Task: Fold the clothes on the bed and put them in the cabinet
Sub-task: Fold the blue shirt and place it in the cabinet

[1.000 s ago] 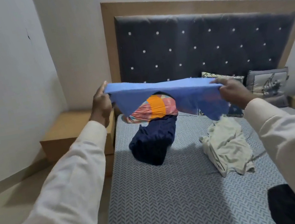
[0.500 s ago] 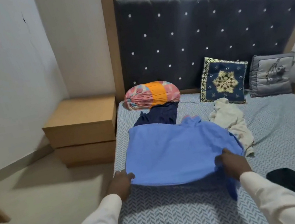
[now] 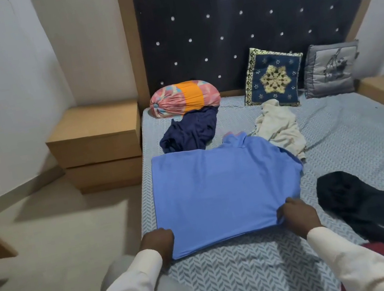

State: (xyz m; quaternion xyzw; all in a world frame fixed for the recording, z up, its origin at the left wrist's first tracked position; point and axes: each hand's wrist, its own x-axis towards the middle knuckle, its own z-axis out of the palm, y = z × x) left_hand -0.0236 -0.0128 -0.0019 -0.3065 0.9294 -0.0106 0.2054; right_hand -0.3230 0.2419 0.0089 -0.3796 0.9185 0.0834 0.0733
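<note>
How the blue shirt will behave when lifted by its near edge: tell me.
Likely floppy: the blue shirt lies flat on the bed and puckers where the right hand pinches it, so it should sag between grips. Probably light: it looks thin, and the left hand holds just a corner. Unlikely to roll or tip; it may drag across the bed.

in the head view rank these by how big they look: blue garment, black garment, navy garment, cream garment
1. blue garment, clearly largest.
2. black garment, though it lies nearer the camera, so less sure.
3. navy garment and cream garment look about alike; no ranking between them.
</note>
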